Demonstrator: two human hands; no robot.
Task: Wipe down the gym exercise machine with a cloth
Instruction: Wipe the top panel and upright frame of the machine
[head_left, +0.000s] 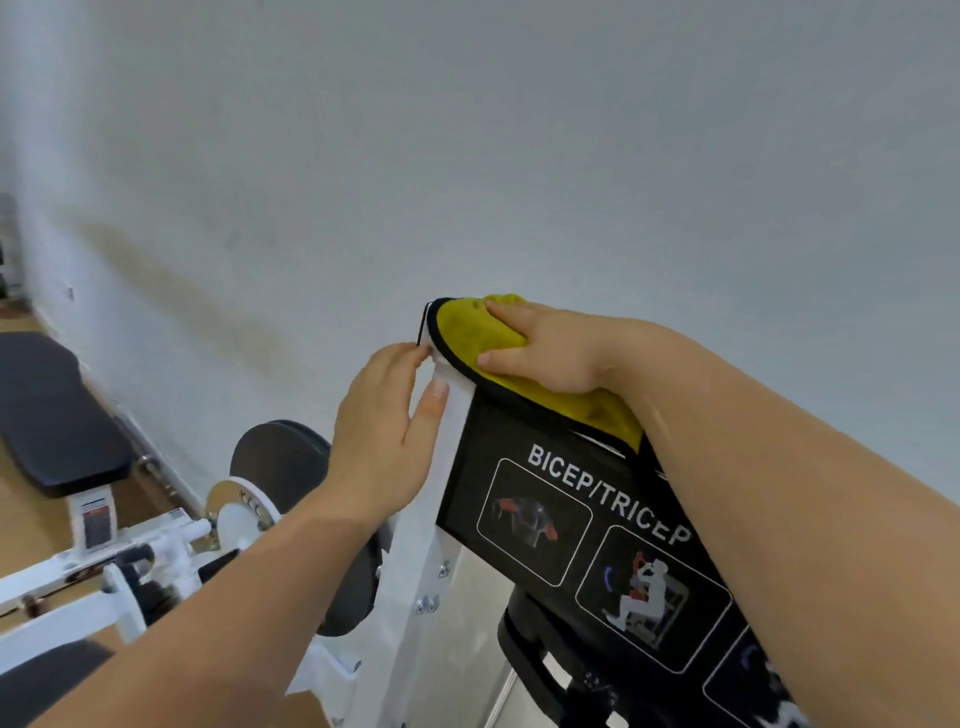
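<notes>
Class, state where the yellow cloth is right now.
In the head view, right of centre, the yellow cloth lies on the machine top edge, above the BICEP/TRICEP sign, pressed under the right hand; the left hand grips the white post beside it.

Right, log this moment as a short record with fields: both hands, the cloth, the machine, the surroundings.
left hand: grips the white upright near its top, thumb on its front
right hand: presses flat on the yellow cloth
yellow cloth: spread over the machine's black-rimmed top cap
placard: black, reads BICEP/TRICEP, with exercise diagrams
surroundings: black padded bench at left, pale wall behind
</notes>
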